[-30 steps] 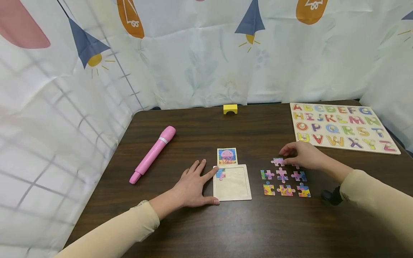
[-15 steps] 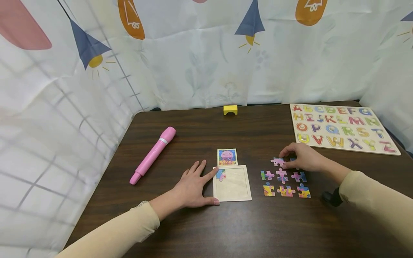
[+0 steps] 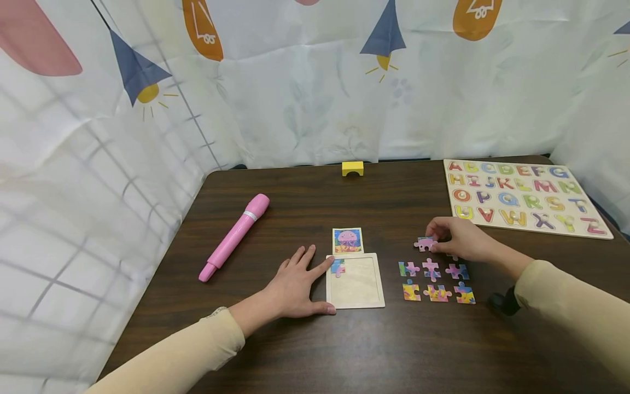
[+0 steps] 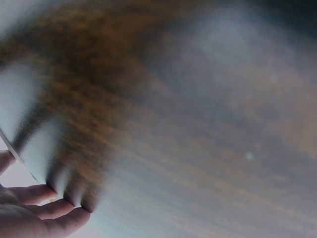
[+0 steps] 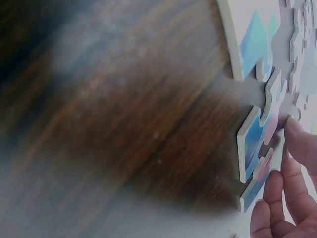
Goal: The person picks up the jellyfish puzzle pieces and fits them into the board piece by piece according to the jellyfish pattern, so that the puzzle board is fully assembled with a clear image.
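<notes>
My left hand (image 3: 294, 284) lies with fingers spread, index fingertip and thumb touching the left edge of a square wooden puzzle tray (image 3: 356, 303). One blue-and-pink puzzle piece (image 3: 337, 266) sits in the tray's upper left corner. Just above the tray is a jellyfish picture card (image 3: 346, 241). Off to the right, my right hand (image 3: 462, 238) pinches a pink puzzle piece (image 3: 424, 244) between thumb and fingers, at the top of a group of loose pieces. Among these are a pink middle piece (image 3: 431, 268) and a yellow one (image 3: 437, 293). The hand partly covers another piece behind it.
An alphabet board (image 3: 526, 198) lies at the back right. On the left is a pink microphone-shaped toy (image 3: 234, 237). A yellow arch block (image 3: 352, 168) stands near the table's back edge, before a patterned curtain (image 3: 305, 87).
My right hand's fingers have closed on the pink puzzle piece, which has shifted and tilted slightly. The left hand keeps its place on the tray.
</notes>
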`<control>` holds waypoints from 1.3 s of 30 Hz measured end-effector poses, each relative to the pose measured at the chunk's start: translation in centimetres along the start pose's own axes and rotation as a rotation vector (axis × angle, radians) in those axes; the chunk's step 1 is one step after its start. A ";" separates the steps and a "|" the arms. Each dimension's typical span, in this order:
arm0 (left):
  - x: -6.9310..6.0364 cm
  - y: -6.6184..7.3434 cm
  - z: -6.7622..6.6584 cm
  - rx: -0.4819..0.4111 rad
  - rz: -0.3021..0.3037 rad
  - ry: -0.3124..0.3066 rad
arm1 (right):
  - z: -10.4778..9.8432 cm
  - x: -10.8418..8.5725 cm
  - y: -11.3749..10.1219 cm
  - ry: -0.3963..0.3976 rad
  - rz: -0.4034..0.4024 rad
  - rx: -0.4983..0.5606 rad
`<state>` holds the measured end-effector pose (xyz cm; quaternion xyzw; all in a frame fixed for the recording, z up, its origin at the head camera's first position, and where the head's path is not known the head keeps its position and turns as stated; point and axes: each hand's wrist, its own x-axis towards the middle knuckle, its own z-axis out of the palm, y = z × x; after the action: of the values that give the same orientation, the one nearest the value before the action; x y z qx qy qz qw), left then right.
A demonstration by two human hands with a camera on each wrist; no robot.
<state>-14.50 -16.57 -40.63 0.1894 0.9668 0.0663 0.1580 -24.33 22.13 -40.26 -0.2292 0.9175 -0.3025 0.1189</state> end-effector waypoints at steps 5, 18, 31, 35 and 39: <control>0.0 0.1 -0.1 -0.006 -0.002 -0.006 | -0.1 0.1 -0.3 0.042 0.010 0.068; 0.0 0.0 -0.1 -0.003 0.001 -0.005 | 1.2 0.9 -3.3 -0.007 0.106 0.542; 0.0 0.0 0.0 -0.008 0.002 -0.002 | 3.7 2.0 -6.9 -0.053 0.111 0.459; 0.0 0.0 0.0 -0.003 0.001 -0.004 | 4.8 2.6 -8.2 -0.085 0.089 0.430; 0.0 0.1 0.0 0.001 0.001 -0.006 | 6.1 3.2 -9.2 -0.118 0.065 0.374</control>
<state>-14.50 -16.50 -40.61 0.1902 0.9663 0.0651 0.1609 -21.72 10.92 -39.70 -0.1908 0.8436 -0.4500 0.2224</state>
